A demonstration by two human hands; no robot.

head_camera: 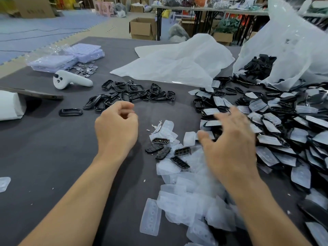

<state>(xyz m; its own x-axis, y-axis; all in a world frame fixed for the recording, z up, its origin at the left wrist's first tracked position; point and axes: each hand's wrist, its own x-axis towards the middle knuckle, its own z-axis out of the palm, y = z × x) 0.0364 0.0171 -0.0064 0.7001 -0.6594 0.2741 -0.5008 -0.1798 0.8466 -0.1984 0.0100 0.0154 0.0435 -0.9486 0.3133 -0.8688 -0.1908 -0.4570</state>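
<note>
**Film-covered shells: right hand over the pile, nothing lifted yet**

Right hand [230, 139] at centre right, fingers spread wide and blurred, above the near edge of the film-covered shells [284, 125]. Nothing in it. Left hand [116, 125] at centre, fingers loosely curled, thumb near the fingertips, apparently empty, above bare desk [44, 157].

Shells lie heaped along the right of the frame, overlapping, most with the film side up.

Handling, as judged: small hard plastic pieces, light and stiff, with glossy edges likely to slip. The film is thin, soft and clingy. Best taken one at a time by the long edges, between thumb and fingers, leaving a film corner free to peel. The heap is loose, so neighbours may slide when one is lifted.

Containers:
- Large clear bag [287, 41], upper right, mouth open toward the desk. Black parts [259, 64] inside, spilling into the heap.
- Flat white bag [177, 63], upper centre. Looks empty.
- Purple packets [71, 55], upper left, contents unclear. Small metal discs [85, 69] just beside them.

Loose on the desk: bare black frames [127, 95] above the left hand, dark button inserts [166, 151] between the hands, discarded films [191, 201] at lower centre.
</note>
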